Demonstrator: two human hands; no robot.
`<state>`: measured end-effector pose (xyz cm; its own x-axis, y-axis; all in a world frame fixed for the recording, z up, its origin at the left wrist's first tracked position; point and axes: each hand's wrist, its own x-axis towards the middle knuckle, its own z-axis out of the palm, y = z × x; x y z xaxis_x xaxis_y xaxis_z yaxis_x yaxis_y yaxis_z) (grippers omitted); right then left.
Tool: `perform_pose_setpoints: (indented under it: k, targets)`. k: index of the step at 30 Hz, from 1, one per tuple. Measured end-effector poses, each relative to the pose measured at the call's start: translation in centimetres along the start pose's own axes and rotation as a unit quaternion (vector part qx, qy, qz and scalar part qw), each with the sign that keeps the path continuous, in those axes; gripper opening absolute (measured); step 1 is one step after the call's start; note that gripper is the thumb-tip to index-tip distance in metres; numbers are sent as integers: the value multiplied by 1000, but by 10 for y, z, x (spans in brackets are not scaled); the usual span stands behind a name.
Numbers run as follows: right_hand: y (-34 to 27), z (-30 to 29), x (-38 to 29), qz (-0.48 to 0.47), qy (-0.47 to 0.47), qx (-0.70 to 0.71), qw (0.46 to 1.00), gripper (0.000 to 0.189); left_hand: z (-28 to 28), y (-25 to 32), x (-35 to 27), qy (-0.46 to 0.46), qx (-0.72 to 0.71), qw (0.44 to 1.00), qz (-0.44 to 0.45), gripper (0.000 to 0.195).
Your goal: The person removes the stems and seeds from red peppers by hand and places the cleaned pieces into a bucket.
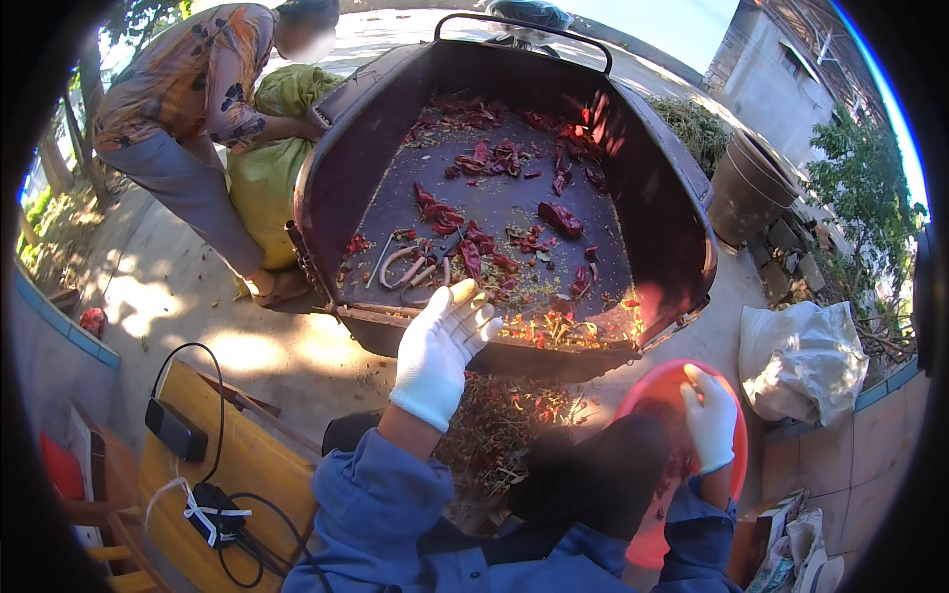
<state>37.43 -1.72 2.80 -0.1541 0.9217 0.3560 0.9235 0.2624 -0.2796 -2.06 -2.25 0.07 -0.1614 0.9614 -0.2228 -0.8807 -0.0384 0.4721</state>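
My left hand (441, 356), in a white knit glove with yellowed fingertips, is raised at the near edge of a dark red metal cart bed (489, 215). Its palm faces up, fingers loosely spread, with nothing seen in it. My right hand (712, 422), gloved alike, hangs over the right side of a red plastic basin (645, 545); thumb and forefinger are apart and no object shows between them. Dark pieces lie in the basin, partly hidden by my knee and arm. Dried red chili peppers (561, 219) are scattered over the cart bed. Pliers with pink handles (404, 270) lie near its front left corner.
At left, a person (189, 96) bends over a yellow-green sack (267, 200) beside the cart. Chili debris (489, 437) covers ground below the cart. A wooden bench (259, 452) carries black devices and cables. A white sack (804, 359) and a brown bin (752, 185) stand right.
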Motion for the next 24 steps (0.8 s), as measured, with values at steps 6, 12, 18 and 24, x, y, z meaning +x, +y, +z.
perform_pose_setpoints:
  k: [6,12,18,24]
  targets:
    - [-150,71,117,-167,-84,182,965,32,-4,2,6,27,-1,1000,5,40]
    - [-209,192,185,-173,-52,56,982,63,-7,6,8,34,2,999,4,38]
    - [-220,236,214,-154,-91,-31,983,58,-4,11,6,38,18,999,14,36]
    - [-201,228,210,-111,-95,30,989,31,-7,10,13,42,13,999,8,34]
